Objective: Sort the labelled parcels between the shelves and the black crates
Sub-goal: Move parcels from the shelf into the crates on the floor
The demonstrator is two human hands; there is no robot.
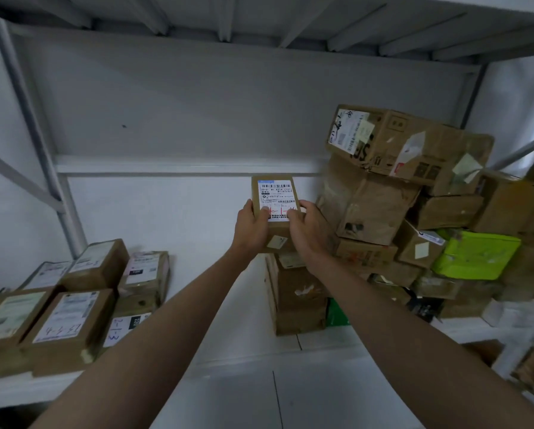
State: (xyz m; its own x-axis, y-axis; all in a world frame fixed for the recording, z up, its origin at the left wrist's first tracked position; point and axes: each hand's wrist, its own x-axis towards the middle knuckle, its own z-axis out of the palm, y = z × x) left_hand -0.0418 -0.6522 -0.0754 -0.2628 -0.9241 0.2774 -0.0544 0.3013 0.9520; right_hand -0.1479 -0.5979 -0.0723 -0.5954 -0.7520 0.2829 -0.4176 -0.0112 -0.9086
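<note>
While both arms reach forward in the head view, we hold one small parcel [276, 212] between our two hands, raised in front of the white shelf [166, 376] and clear of everything on it.

Item, left hand [253, 226]: fingers wrapped round the parcel's left edge, thumb lying on the lower left of its label [275, 199].

Item, right hand [307, 230]: fingers curled over the right edge, thumb on the lower right of the label. Red handwriting shows between the two thumbs; we cannot read it.

Item, parcel: brown cardboard, label facing us, barcodes at the top, a small pale sticker lower down near the wrists.

Item, left group of boxes [70, 317]: flat brown parcels lying near the shelf's front left edge, labels up, one marked 13-4-4 in blue, a neighbouring white label marked 2-1-3.

Item, right heap of boxes [383, 193]: worn cartons stacked high and unevenly against the right upright, the top one tilted; a bright green package [476, 255] is wedged low on its right side. A tall brown carton [299, 295] stands at the heap's left foot, directly beneath the held parcel.

Item, open room: a bare white stretch of shelf runs between the left group and the tall carton, back to the rear wall. The upper shelf [259, 23] sits well above the heap's top.

Item, frame: a slanted grey brace [21, 187] crosses the left side.
</note>
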